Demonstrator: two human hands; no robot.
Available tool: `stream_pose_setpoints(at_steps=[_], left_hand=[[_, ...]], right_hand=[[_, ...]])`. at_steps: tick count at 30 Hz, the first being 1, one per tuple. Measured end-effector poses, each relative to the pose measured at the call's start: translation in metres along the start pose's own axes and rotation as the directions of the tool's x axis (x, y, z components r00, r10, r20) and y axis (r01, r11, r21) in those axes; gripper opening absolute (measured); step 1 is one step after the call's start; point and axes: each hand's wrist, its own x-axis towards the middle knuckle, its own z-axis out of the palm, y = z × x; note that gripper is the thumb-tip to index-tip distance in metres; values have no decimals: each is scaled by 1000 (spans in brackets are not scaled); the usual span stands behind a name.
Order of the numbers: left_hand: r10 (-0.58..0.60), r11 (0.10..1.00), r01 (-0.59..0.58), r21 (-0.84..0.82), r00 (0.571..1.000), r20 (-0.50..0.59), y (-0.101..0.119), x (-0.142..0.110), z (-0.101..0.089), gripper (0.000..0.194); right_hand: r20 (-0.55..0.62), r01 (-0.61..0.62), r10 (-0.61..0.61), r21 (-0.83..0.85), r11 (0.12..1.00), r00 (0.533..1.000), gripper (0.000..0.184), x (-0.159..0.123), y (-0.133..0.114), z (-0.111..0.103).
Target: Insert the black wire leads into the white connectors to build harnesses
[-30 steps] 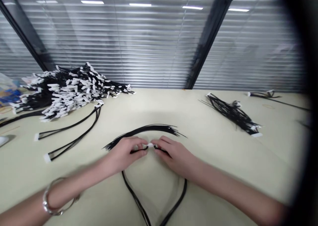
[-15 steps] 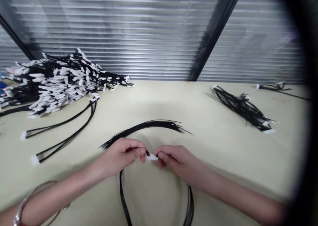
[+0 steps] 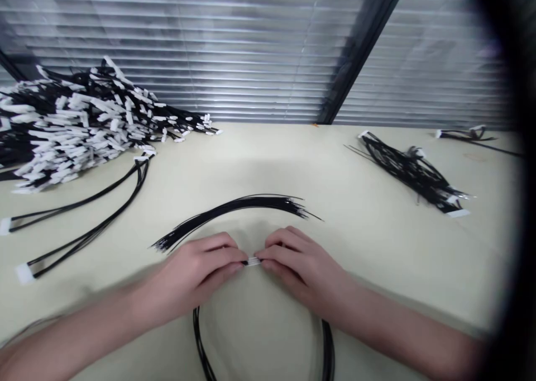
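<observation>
Between my two hands sits a small white connector (image 3: 253,261) with black wires entering it from both sides. My left hand (image 3: 205,269) is closed, thumb and fingers pinching the wires at the connector's left end. At its right end my right hand (image 3: 299,263) pinches the wires there in the same way. The black wires (image 3: 201,342) run down from beneath both hands in a wide loop that leaves the bottom of the picture. Just beyond my hands lies a curved bundle of loose black wires (image 3: 234,205) with bare metal tips.
A large heap of black cables with white connectors (image 3: 84,118) fills the back left. In front of it lies a wire harness (image 3: 113,216) with white connectors. A tangled black harness (image 3: 408,171) rests at the right, and another cable (image 3: 469,137) lies behind it. Window blinds (image 3: 251,51) border the table.
Both hands have turned so their backs face up more, and the connector shows a ribbed face instead of a smooth one. The view has shifted slightly.
</observation>
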Motion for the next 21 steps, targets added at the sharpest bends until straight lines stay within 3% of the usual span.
stream_pose_setpoints(at_steps=[4, 10, 16, 21], left_hand=[[15, 1000, -14, 12, 1000, -20, -1, 0, 1, 20], [88, 996, -88, 22, 995, -46, -2, -1, 1, 18], [86, 996, -85, 17, 995, -58, 0, 4, -1, 17], [127, 989, -125, 83, 992, -23, 2, 5, -4, 19]], right_hand=[[-14, 20, -21, -15, 1000, 1000, 21, 1, -2, 1], [14, -91, 91, 74, 993, 996, 14, -1, -2, 2], [-19, -20, 20, 15, 1000, 1000, 12, 1, 2, 7], [-41, -34, 34, -2, 999, 999, 7, 2, 2, 13]])
